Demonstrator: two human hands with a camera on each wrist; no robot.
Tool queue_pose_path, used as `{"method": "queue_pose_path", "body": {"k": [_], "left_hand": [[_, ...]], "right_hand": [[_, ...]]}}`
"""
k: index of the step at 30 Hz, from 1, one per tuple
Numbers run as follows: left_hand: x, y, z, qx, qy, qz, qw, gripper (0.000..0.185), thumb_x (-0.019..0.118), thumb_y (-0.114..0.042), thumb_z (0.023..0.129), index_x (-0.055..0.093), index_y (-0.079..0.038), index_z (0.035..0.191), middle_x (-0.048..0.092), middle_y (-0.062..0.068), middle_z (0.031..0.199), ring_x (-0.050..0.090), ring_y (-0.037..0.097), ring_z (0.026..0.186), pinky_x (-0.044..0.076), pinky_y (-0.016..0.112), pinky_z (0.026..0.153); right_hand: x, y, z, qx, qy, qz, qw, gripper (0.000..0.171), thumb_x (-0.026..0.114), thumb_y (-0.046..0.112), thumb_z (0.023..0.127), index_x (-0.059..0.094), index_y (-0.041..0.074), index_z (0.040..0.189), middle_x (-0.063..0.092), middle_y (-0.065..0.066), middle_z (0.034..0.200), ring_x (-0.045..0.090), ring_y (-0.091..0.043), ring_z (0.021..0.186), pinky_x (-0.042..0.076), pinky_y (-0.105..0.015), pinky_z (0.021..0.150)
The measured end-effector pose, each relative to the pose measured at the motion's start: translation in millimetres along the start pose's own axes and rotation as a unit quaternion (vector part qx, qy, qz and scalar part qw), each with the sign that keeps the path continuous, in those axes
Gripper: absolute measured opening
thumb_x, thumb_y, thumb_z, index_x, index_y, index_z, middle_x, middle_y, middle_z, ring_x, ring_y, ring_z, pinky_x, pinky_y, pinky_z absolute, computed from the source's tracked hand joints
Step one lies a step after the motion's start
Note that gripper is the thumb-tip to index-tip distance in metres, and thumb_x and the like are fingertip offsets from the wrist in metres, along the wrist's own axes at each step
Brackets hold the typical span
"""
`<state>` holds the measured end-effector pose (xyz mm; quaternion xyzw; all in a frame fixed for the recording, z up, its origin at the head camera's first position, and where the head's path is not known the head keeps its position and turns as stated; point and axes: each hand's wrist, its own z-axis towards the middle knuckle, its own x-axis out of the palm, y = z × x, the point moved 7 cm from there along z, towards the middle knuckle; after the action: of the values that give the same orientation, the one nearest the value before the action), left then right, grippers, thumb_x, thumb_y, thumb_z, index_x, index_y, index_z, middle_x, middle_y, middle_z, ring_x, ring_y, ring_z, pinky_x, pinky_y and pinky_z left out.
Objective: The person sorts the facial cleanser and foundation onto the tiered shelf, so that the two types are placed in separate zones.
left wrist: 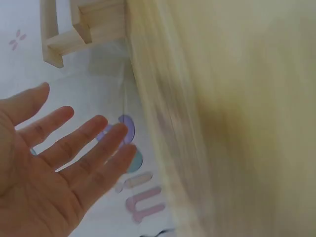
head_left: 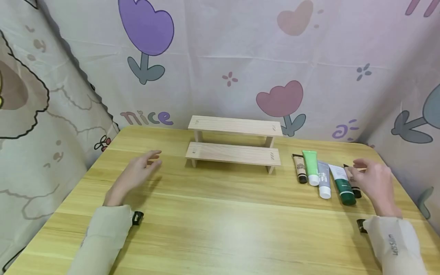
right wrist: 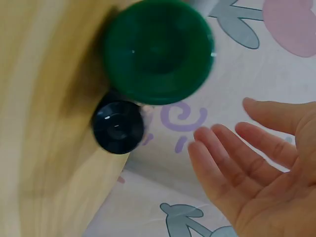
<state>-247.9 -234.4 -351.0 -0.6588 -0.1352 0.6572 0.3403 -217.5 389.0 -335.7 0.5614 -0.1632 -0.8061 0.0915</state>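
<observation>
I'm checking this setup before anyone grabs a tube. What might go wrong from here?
The tubes lie packed side by side, so the right hand, open beside the black-capped tube, may nudge the dark green one next to it. The row sits near the table's right edge, so a knocked tube might roll off.

Both arms wear loose, pale beige long sleeves: left sleeve, right sleeve. The right sleeve's cuff carries small dark lettering. Behind the fingers, at each wrist, sits a small black clip-like mount: left mount, right mount. Both hands are bare.
</observation>
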Motion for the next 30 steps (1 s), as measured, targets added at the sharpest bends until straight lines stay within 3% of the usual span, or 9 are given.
{"method": "queue_pose_path", "body": {"k": [3,6,11,14,24,30], "left_hand": [[0.1,0.8,9.2,-0.009,-0.012,-0.041,0.999,0.046,0.05,-0.02,0.109,0.045,0.007,0.146,0.056,0.034,0.134,0.059,0.049,0.116,0.052,0.059,0.097],[1.5,0.0,18.8,-0.02,-0.018,-0.086,0.9959,0.044,0.052,-0.017,0.108,0.047,0.008,0.144,0.058,0.033,0.131,0.061,0.047,0.112,0.058,0.052,0.09],[10.1,-1.7,33.6,-0.025,0.007,-0.145,0.9892,0.046,0.055,-0.013,0.106,0.045,0.011,0.144,0.056,0.034,0.132,0.06,0.047,0.114,0.058,0.049,0.092],[16.5,-2.4,40.4,-0.029,0.026,-0.18,0.983,0.048,0.054,-0.011,0.106,0.041,0.012,0.146,0.052,0.036,0.135,0.057,0.049,0.118,0.055,0.049,0.096],[44.5,-0.4,59.3,-0.038,0.07,-0.29,0.9539,0.055,0.05,-0.006,0.107,0.025,0.013,0.153,0.04,0.039,0.144,0.047,0.052,0.128,0.051,0.048,0.102],[57.1,2.0,64.7,-0.061,0.08,-0.323,0.9412,0.062,0.05,-0.002,0.106,0.018,0.009,0.157,0.038,0.039,0.147,0.044,0.051,0.132,0.052,0.047,0.102]], "right_hand": [[0.4,-5.4,6.3,0.035,0.037,0.027,0.998,0.036,0.064,0.012,0.096,0.06,-0.017,0.118,0.064,-0.037,0.111,0.055,-0.053,0.099,0.043,-0.061,0.076],[2.2,-11.7,10.4,0.065,0.074,0.044,0.994,0.038,0.063,0.012,0.097,0.059,-0.016,0.121,0.063,-0.037,0.115,0.056,-0.053,0.101,0.045,-0.057,0.074],[5.3,-17.1,12.9,0.084,0.105,0.069,0.988,0.038,0.065,0.008,0.096,0.056,-0.018,0.122,0.065,-0.037,0.108,0.07,-0.041,0.082,0.057,-0.038,0.06],[7.5,-17.5,12.9,0.085,0.119,0.094,0.985,0.038,0.065,0.005,0.097,0.054,-0.02,0.122,0.066,-0.037,0.104,0.072,-0.035,0.075,0.06,-0.032,0.055],[12.8,-22.6,12.9,0.102,0.156,0.136,0.973,0.041,0.064,-0.001,0.094,0.049,-0.023,0.125,0.066,-0.038,0.106,0.071,-0.02,0.07,0.063,-0.033,0.059],[23.0,-26.7,8.7,0.115,0.184,0.153,0.964,0.041,0.061,-0.003,0.096,0.045,-0.025,0.126,0.063,-0.041,0.105,0.068,-0.022,0.073,0.063,-0.034,0.061]]}}
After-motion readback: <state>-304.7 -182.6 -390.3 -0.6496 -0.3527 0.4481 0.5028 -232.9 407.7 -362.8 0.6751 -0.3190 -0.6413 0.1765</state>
